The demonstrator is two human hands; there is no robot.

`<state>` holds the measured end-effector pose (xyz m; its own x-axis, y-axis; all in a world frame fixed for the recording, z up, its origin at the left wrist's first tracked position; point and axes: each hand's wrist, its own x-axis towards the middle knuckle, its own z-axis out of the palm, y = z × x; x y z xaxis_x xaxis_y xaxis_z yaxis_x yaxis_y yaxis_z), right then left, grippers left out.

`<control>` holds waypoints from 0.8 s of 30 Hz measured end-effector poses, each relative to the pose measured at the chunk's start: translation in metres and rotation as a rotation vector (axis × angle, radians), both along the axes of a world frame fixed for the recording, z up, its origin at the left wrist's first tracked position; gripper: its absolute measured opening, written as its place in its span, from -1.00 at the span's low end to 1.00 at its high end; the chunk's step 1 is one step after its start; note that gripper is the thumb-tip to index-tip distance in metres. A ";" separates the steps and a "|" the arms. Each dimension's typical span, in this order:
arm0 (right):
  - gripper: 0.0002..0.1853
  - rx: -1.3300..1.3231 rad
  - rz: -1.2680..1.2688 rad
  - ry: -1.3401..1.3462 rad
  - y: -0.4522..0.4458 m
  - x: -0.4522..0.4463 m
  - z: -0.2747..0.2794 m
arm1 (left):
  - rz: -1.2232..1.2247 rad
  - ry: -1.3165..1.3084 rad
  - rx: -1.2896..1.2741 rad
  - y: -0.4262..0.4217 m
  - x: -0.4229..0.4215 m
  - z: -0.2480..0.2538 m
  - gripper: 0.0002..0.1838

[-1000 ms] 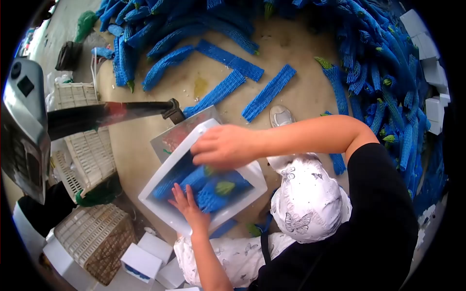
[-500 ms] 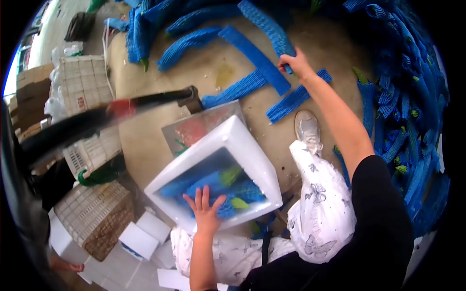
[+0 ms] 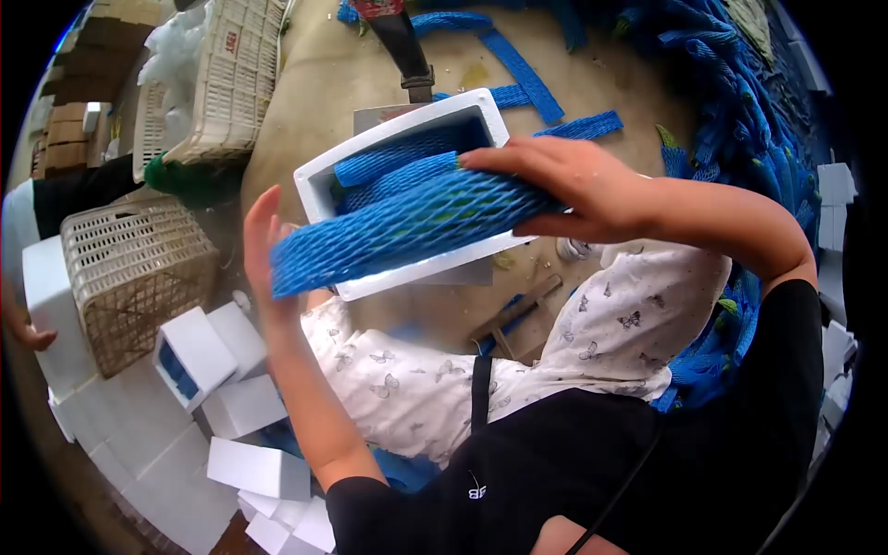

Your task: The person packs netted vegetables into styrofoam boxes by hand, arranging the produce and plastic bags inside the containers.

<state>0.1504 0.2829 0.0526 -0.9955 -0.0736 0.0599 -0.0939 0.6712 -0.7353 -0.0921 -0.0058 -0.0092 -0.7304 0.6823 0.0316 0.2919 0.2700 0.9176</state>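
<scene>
A long green vegetable in a blue foam net sleeve slants across the near side of a white foam box. My right hand grips its right end between thumb and fingers. At its left end my left hand stands with fingers stretched upward, seemingly touching the sleeve. The sleeve hides part of that palm. Inside the box lie more blue-sleeved vegetables, partly covered by the held one.
Beyond the box, a dark metal arm meets a metal plate. Blue sleeves lie on the floor, with a large pile to the right. Crates, foam boxes and another person's hand are at left.
My right hand has come back from the floor to the box with a sleeved vegetable. My left hand has risen out of the box to its left end. The view has shifted.
</scene>
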 end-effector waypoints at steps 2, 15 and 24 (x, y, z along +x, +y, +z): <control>-0.22 -0.026 0.029 -0.058 -0.053 -0.017 -0.028 | 0.297 -0.011 0.090 -0.032 -0.003 0.007 -0.61; -0.29 0.075 0.018 0.182 -0.098 -0.007 -0.054 | 0.364 0.234 0.107 -0.029 0.043 0.012 -0.67; -0.50 -0.245 0.375 0.049 -0.123 -0.001 -0.060 | 0.463 0.414 -0.067 -0.028 0.038 0.010 -0.76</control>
